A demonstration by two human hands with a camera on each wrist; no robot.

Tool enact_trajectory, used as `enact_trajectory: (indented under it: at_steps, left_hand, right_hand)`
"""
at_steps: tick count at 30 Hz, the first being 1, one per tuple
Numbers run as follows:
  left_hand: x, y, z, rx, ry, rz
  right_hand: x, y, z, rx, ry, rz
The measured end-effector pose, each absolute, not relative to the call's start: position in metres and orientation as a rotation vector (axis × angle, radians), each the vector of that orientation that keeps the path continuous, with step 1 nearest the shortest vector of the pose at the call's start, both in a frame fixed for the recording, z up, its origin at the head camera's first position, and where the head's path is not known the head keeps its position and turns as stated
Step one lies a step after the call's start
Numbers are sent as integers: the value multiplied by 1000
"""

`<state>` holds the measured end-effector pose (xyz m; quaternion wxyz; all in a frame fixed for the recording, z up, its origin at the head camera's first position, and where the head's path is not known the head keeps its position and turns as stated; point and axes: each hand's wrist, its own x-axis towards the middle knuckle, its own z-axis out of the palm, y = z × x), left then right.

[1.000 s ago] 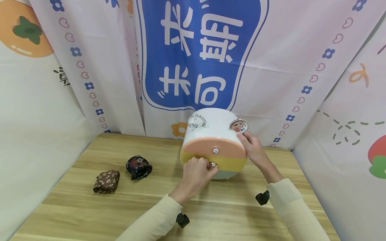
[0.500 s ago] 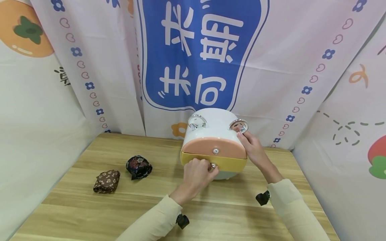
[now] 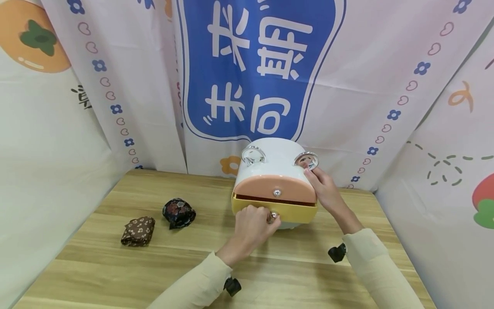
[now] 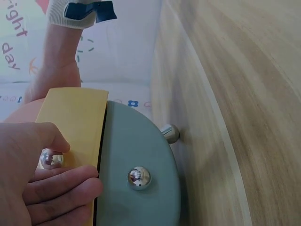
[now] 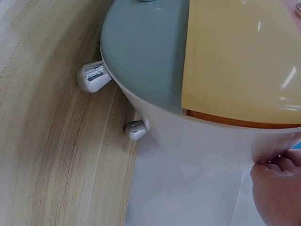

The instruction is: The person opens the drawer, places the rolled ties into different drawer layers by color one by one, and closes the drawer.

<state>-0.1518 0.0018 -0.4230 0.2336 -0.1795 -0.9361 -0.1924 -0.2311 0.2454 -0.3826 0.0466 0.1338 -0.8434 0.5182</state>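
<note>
A small rounded drawer cabinet has a glossy white body and peach, yellow and grey-green drawer fronts. Its yellow drawer is pulled out slightly, with a dark gap along the top. My left hand pinches that drawer's round silver knob between thumb and curled fingers. On the right side of the cabinet, my right hand holds the body just below a shiny ear-like ring. Its curled fingers press the white side in the right wrist view; some fingertips are hidden.
Left of the cabinet, a dark floral cloth bundle and a folded brown floral cloth lie on the wooden table. A printed curtain hangs close behind the cabinet. Short silver feet carry the cabinet.
The yellow drawer was flush one second ago and has come out toward me, with my left hand drawing its knob. My right hand stays on the cabinet's side.
</note>
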Motion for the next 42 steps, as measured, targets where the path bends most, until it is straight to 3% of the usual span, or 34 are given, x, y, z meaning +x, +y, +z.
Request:
enact_trajectory:
  at_steps: [42]
  left_hand:
    - [-108,-4,-421,-605,-2522,-355]
  right_hand:
    - [-233,243,-385,399,-2519,1534]
